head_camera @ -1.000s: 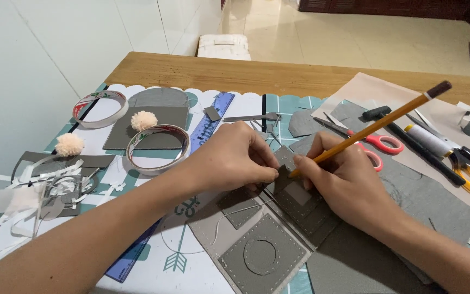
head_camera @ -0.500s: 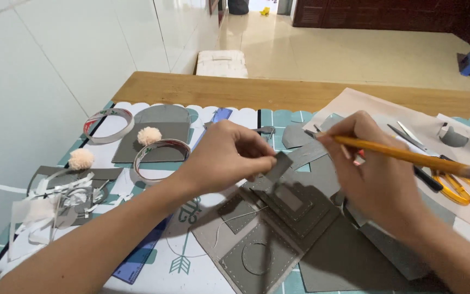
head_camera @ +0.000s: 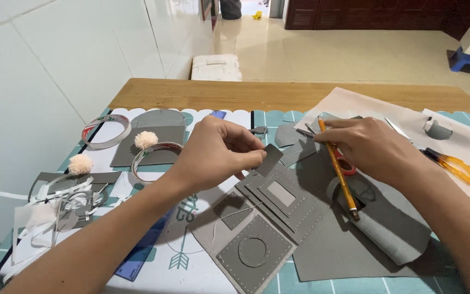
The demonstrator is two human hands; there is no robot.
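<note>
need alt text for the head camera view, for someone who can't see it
A person's left hand pinches a small grey flap on a stitched grey felt wallet piece, while the right hand holds a yellow pencil. Tape rolls, pompoms and orange-handled scissors lie around.

quick count of what's on the table

two hands, left hand [head_camera: 213,155] and right hand [head_camera: 373,147]; one yellow pencil [head_camera: 339,171]; two fluffy pom-poms, one [head_camera: 146,139] up by the tape and one [head_camera: 80,164] further left; two tape rings, [head_camera: 106,130] and [head_camera: 153,157]; one pair of orange-handled scissors [head_camera: 455,166]; one stitched grey felt wallet piece [head_camera: 262,218]; one blue ruler [head_camera: 145,247]
</note>
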